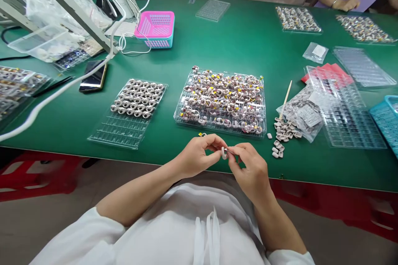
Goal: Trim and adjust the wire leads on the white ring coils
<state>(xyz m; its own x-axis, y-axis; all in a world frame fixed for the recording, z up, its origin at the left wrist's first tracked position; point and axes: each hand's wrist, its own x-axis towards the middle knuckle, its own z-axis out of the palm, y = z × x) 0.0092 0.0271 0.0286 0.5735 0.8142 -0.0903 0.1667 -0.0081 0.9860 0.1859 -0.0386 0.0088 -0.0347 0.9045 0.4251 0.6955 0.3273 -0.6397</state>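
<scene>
Across the width of the view, one green surface [242, 49], bearing trays and loose pieces. Centre: one crowded clear tray [186, 121], heaped with pale ring-like parts, many tagged yellow. Far right of it: one clear gridded tray [351, 120], lying partly over red sheets [329, 75]. Left of the crowded tray: one part-filled clear tray [120, 130], its upper rows set with pale curved parts, its nearest rows bare. Toward the back left: one basket [160, 44], pink above blue. At the near edge, one pair of bare hands: left hand [195, 153], finger and thumb closed on a small white ring-like piece [224, 153]; right hand [250, 165], fingers pinched together at the right side of that piece, about a slender dark bit [229, 152] (too small to identify). The white piece sits between the two hands, in front of the crowded tray. Right: one clear bag [300, 109] of pale pieces, a thin stick [286, 97] beside it. Left: one phone [93, 78], lying flat. Nearer than the bag: loose pale caps [287, 130], several touching. Just beyond the left hand: one yellow tag [200, 134].
</scene>
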